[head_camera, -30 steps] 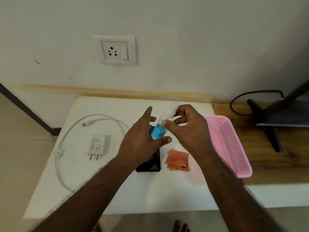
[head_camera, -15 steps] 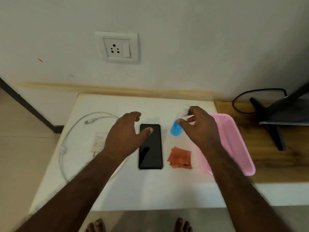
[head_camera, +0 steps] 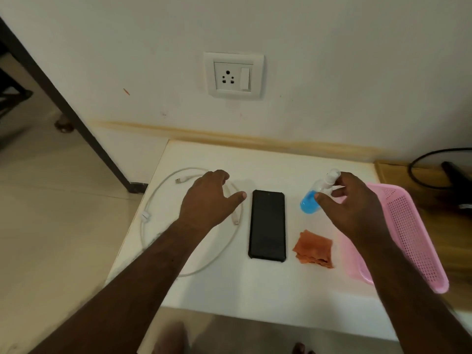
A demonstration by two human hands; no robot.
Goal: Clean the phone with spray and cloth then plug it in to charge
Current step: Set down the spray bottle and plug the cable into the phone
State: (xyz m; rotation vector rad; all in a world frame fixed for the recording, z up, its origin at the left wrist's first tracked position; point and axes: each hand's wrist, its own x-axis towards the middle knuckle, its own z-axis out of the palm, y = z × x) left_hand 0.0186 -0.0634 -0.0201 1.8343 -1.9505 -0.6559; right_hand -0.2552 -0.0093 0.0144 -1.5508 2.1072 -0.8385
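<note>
A black phone point(head_camera: 267, 223) lies screen-up in the middle of the white table point(head_camera: 255, 297). To its right stands a small spray bottle point(head_camera: 310, 204) with blue liquid, leaning slightly. My right hand point(head_camera: 355, 208) holds it with thumb and fingers around its neck and white cap. A crumpled orange cloth point(head_camera: 314, 249) lies just in front of the bottle. My left hand point(head_camera: 209, 200) hovers left of the phone over the white charging cable point(head_camera: 148, 215), fingers loosely curled, holding nothing. My left hand and arm hide the charger adapter.
A wall socket with a switch point(head_camera: 233, 75) sits above the table. A pink perforated basket point(head_camera: 408, 238) lies at the table's right edge, partly under my right forearm. Farther right is a wooden surface with a black cable point(head_camera: 419, 164). My feet show below the table.
My right hand carried the spray bottle from above the phone to the right and down to the table. My left hand let go of it and drew back left, uncovering the phone.
</note>
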